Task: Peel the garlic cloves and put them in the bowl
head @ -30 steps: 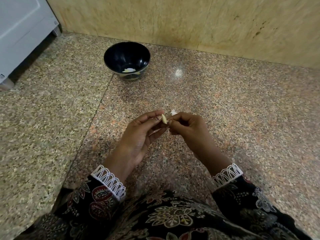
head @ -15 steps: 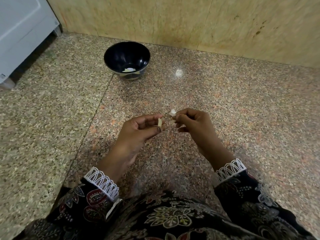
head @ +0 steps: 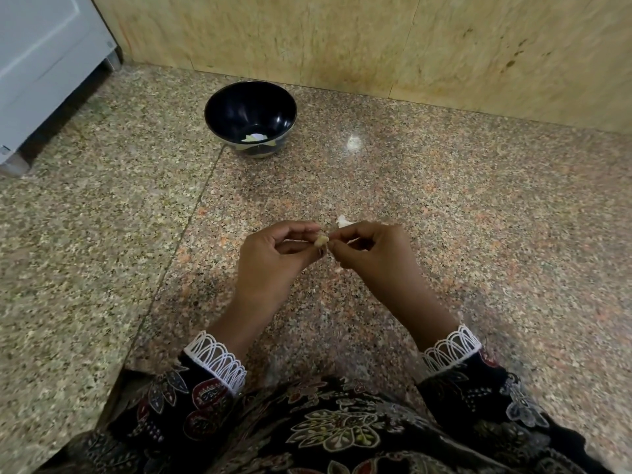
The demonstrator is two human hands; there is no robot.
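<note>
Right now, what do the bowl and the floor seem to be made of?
Bowl: dark and glossy with soft highlights inside, probably melamine or glazed ceramic; I cannot tell which. Floor: polished speckled stone, likely granite, mirroring a lamp.

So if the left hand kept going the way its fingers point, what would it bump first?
Probably the right hand: the left hand pinches the garlic clove with its fingertips almost touching the right one's.

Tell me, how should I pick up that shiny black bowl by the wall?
Take the round black bowl by its rim, from above on the near side. It stands upright on the speckled granite floor with its mouth open to you, and its walls narrow toward the base, so low on the sides fingers would likely slip. The wall behind leaves less room there.
</note>
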